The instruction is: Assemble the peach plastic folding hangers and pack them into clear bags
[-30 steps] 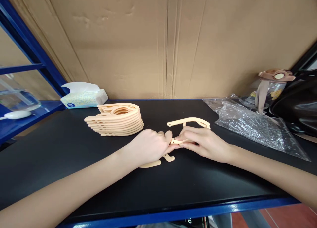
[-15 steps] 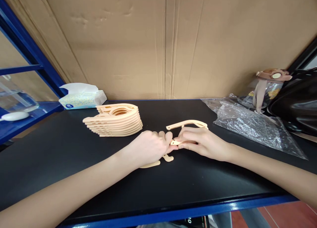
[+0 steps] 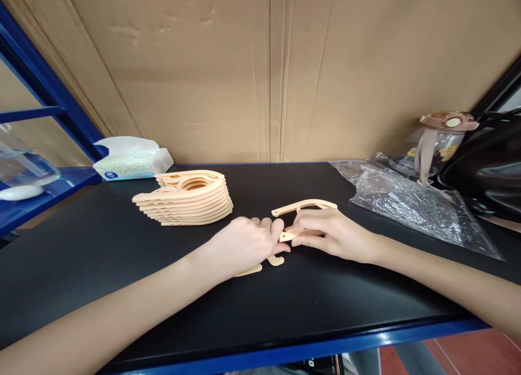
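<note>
Near the middle of the black table, my left hand (image 3: pixel 254 239) is closed, its thumb and fingers around a cream plastic piece that it mostly covers. Ends of cream parts (image 3: pixel 275 260) stick out below it. My right hand (image 3: pixel 325 231) pinches a small cream piece (image 3: pixel 286 236) with a hole in its end, right beside my left fingertips. A curved cream arm (image 3: pixel 301 205) shows just behind my right fingers. To the left stands a neat stack of cream folding hangers (image 3: pixel 195 201).
A tissue pack (image 3: pixel 132 158) sits at the back left, beside a blue rack (image 3: pixel 69 120). Crumpled clear plastic (image 3: pixel 411 201) lies at the right, before a bottle (image 3: pixel 443 139) with a strap and a black bag (image 3: pixel 488 163). Cardboard (image 3: pixel 195 65) stands behind the table (image 3: pixel 317 304).
The small piece between my hands has tilted slightly, and my fingertips have shifted a little around it. The whole view has moved slightly.
</note>
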Available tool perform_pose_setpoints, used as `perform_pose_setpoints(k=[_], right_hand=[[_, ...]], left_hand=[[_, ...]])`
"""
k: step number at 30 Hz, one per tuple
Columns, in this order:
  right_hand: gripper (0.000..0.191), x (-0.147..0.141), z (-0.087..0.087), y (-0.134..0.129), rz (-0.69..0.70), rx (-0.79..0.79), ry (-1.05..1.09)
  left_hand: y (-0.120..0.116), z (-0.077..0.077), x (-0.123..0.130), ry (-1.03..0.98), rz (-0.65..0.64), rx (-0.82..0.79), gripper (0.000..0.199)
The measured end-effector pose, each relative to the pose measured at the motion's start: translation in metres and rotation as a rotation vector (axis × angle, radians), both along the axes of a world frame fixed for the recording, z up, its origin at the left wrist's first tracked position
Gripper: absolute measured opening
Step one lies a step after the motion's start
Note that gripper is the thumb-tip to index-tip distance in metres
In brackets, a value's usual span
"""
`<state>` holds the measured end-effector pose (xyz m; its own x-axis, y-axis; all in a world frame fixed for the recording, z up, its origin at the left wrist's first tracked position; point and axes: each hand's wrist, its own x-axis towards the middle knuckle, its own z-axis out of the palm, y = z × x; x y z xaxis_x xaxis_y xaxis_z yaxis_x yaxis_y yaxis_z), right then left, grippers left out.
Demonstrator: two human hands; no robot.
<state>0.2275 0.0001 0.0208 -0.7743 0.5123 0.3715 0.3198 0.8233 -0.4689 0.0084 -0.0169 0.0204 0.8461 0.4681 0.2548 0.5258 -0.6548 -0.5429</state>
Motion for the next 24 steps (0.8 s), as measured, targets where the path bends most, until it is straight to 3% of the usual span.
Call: perform_pose_setpoints(k=[18,24], right_hand=[[0.012,0.0043,-0.0006,0.0034,0.013,-0.046,-0.011],[0.013,0.0047,0.0024,0.0026,-0.01,0.01,-0.015]], left_hand=[[-0.0035,0.0031,0.0042,-0.06,-0.025,-0.123,0.041],[-0.0011,0.003,0.0063,-0.141,-0.004,-0.143,0.047]])
